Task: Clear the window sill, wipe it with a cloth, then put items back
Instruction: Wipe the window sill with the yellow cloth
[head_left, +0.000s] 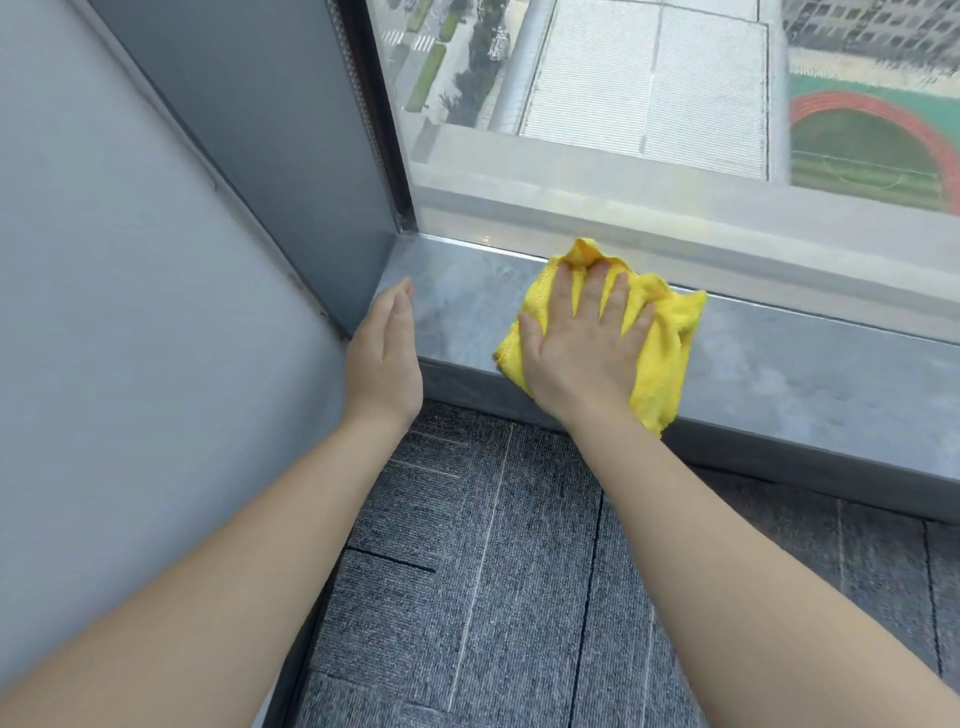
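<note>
Flat, the right hand (582, 353) presses fluffy yellow cloth (660, 358) onto smooth grey sill (779, 364), grip wide.

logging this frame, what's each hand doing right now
Left hand: open, flat at the sill edge, holding nothing.
Right hand: open, fingers spread, pressing the cloth on the sill.

Window sill (769, 358): grey surface bare to the right of the yellow cloth (660, 338), open run along the glass. Right hand (582, 343) lies flat, fingers spread, on the cloth. Narrow bare strip between cloth and left hand (384, 353). Left end closed off by the grey wall panel (291, 130) at the corner; window glass (649, 104) bounds the back. Carpet (519, 571) below the sill is free.
</note>
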